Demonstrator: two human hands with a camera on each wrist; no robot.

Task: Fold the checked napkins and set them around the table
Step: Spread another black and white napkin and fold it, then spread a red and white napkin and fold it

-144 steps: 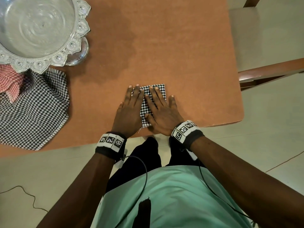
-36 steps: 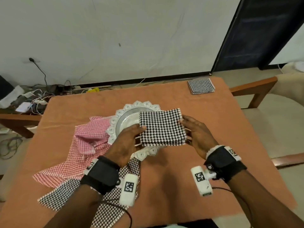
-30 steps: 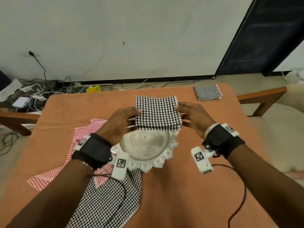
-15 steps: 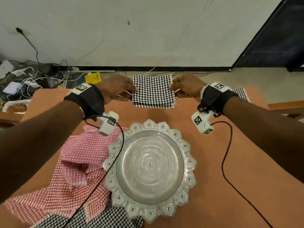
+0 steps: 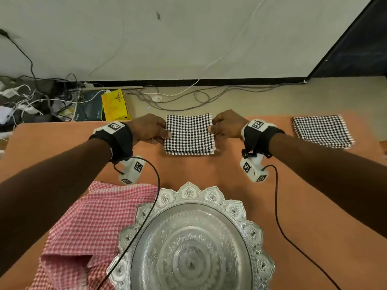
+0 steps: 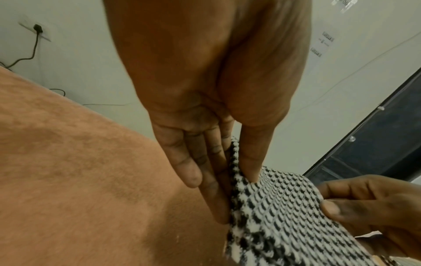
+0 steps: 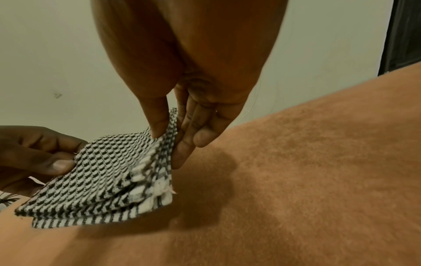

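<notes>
Head view: the surface (image 5: 209,170), orange-brown, fills the lower frame, its far edge facing a white wall and a floor strewn with cables
Silver tray (image 5: 146,208): largest thing on it, scalloped rim, near edge of the surface, in the middle
Red cloth (image 5: 88,222): checked, unfolded and rumpled, left of the tray and partly under its rim; to be folded if it counts as one of the napkins
Placed napkin (image 5: 322,130): black-and-white check, folded square, lying flat at the far right of the surface; this one looks done
Held napkin (image 5: 188,132): same check, folded to a thick square, at the middle of the far edge, between the two hands; the right wrist view shows its near corner hanging just off the surface over its own shadow, so not yet laid down
Left hand (image 5: 148,128): thumb on top and fingers below, pinching the napkin's left edge
Right hand (image 5: 228,124): thumb above, fingers beneath, pinching the right edge
Progress: judged as one napkin set, a second being put in place; lowering and letting go are left, then at least the red cloth
</notes>
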